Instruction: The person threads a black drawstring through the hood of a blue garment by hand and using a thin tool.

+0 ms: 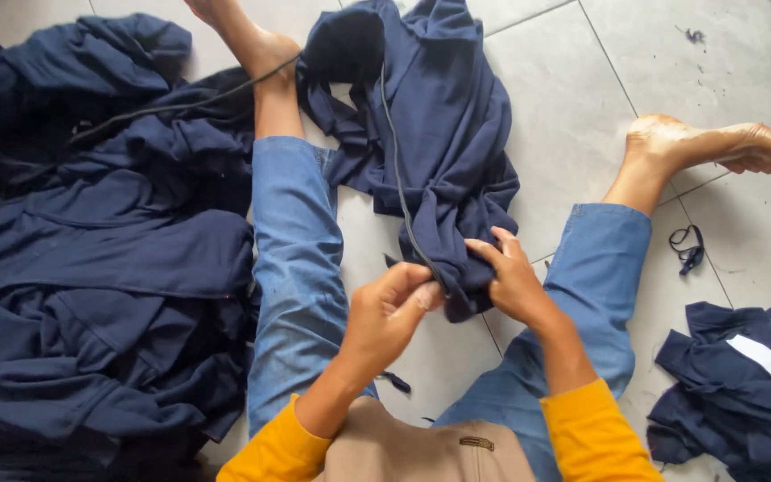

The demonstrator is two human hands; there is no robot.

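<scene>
Head view: left hand pinches cord, right hand grips garment hem — advise keeping cord taut, feeding evenly.

I see a navy garment of soft, matt knit cloth at upper centre, creased and limp. A thin dark cord runs down it, matt and woven-looking. At the left of the frame, a pile of garments shows the same matt navy cloth. The floor is pale tile, smooth with a dull sheen. My trousers are blue denim, slightly rough. My sleeves are matt yellow cloth. At lower right, a white label looks smooth.
</scene>
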